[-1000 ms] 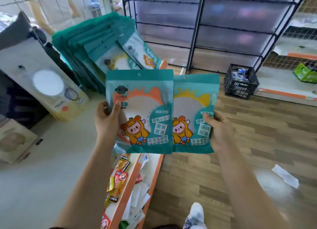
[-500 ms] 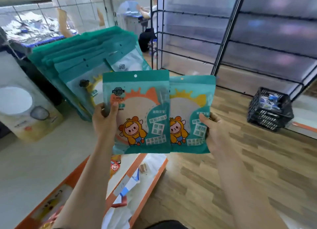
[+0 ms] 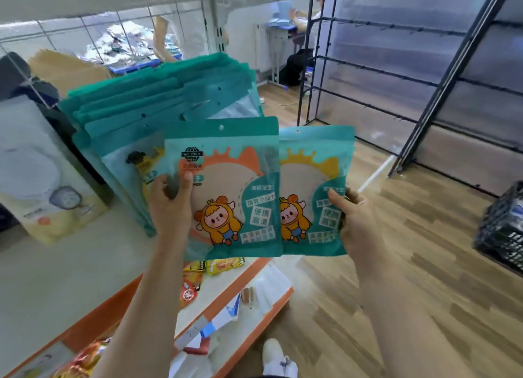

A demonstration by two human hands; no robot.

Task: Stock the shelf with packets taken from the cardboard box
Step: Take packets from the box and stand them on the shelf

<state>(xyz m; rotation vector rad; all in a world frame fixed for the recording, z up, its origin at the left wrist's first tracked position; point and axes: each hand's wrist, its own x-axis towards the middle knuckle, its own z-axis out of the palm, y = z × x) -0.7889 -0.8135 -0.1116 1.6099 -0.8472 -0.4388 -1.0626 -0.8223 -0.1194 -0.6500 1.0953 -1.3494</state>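
I hold two teal packets upright, side by side, in front of the shelf. My left hand (image 3: 169, 205) grips the left edge of the front packet (image 3: 229, 188), which has an orange sun shape and a cartoon figure. My right hand (image 3: 355, 222) grips the right edge of the second packet (image 3: 317, 185), which has a yellow sun shape and sits partly behind the first. Behind them, a leaning row of the same teal packets (image 3: 147, 114) stands on the white shelf (image 3: 56, 267). No cardboard box is in view.
A cream packet with a round window (image 3: 42, 179) leans on the shelf at left. Lower orange-edged shelves (image 3: 249, 290) hold snack packets and papers. A black crate (image 3: 503, 233) sits on the wood floor at right, near black racking (image 3: 441, 74). A person sits at the back.
The view has tilted up and swung left; the crate has slid to the right edge. The two packets in my hands are nearer to the row on the shelf. My grip is unchanged.
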